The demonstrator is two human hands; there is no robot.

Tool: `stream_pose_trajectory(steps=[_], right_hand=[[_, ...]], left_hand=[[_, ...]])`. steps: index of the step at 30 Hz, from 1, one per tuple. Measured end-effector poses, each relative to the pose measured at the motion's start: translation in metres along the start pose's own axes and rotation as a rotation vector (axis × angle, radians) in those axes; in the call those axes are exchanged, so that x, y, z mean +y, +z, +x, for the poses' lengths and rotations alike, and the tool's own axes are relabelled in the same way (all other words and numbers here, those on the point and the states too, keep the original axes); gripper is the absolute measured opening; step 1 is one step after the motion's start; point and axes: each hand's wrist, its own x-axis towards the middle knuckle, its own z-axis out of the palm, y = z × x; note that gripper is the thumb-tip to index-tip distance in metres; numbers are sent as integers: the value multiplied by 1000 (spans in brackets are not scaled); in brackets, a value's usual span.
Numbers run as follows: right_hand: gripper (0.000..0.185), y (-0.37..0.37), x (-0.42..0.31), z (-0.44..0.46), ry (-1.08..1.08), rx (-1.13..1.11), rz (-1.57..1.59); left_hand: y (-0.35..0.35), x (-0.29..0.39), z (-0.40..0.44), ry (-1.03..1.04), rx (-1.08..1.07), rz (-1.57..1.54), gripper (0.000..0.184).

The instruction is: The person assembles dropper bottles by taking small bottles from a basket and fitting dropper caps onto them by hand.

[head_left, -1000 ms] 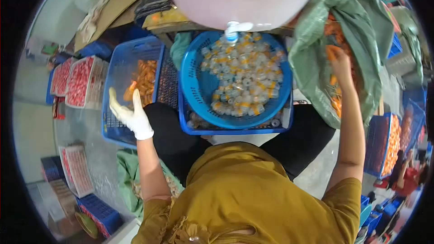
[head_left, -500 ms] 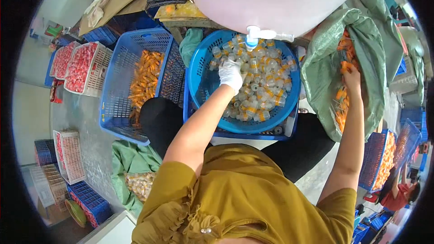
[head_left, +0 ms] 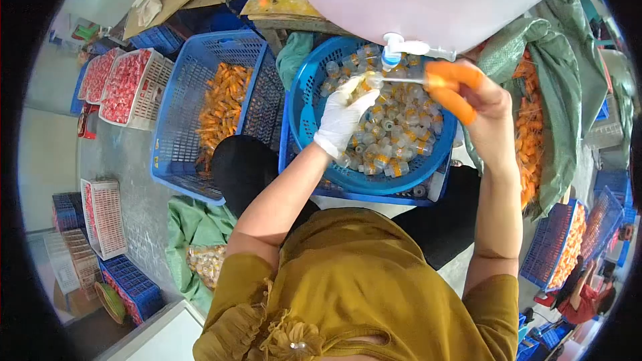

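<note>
My left hand (head_left: 342, 117), in a white glove, is closed around a small clear bottle (head_left: 375, 81) over the blue round basin (head_left: 304, 120). Orange covers sit on fingertips of my right hand (head_left: 491, 108), which is blurred by motion. It pinches an orange piece with a thin pale stem (head_left: 406, 81), and the stem points left to the bottle's mouth. Whether the tip is inside, I cannot tell. Many small clear bottles with yellow bands (head_left: 394, 130) fill the basin below. To the right, a green woven sack (head_left: 562, 113) holds orange stemmed pieces (head_left: 528, 127).
A large pale container with a white tap (head_left: 404, 47) overhangs the basin. On the left stands a blue crate (head_left: 175, 120) with orange pieces; beyond it are white crates of red-and-white pieces (head_left: 127, 87). A person in red (head_left: 582, 301) is at far right.
My right hand has come out of the green sack with an orange stemmed piece and moved left over the basin. My left hand has lifted a bottle from the pile.
</note>
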Motion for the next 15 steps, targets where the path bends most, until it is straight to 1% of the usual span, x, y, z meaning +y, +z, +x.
stream_pose_trajectory(steps=[1, 2, 3, 5, 6, 7, 9, 10, 11, 13, 15], right_hand=[[25, 7, -7, 10, -73, -16, -131], [24, 14, -10, 18, -152, 7, -101], [24, 17, -15, 25, -153, 4, -104], [25, 24, -24, 38, -220, 79, -109], [25, 30, -23, 43, -236, 76, -48], [25, 33, -21, 47, -237, 69, -51], [25, 38, -13, 51, -215, 44, 32], [22, 38, -7, 51, -177, 36, 6], [22, 41, 1, 51, -174, 33, 3], [21, 47, 20, 51, -112, 30, -103], [20, 47, 28, 52, -126, 23, -149]], left_hand=[[0, 1, 1, 41, 0, 85, 36], [2, -7, 1, 153, 50, 72, 37], [3, -9, 1, 154, 52, 68, 37], [4, -13, 2, 301, 122, 252, 40], [6, -14, 4, 229, 139, 229, 40], [8, -16, 4, 229, 145, 223, 40], [12, -13, 5, 178, 84, 123, 37], [14, -10, 4, 156, 60, 38, 40], [18, -12, 6, 153, 61, 34, 40], [23, -16, 10, 144, 95, -106, 47], [26, -8, 9, 105, 86, -119, 50]])
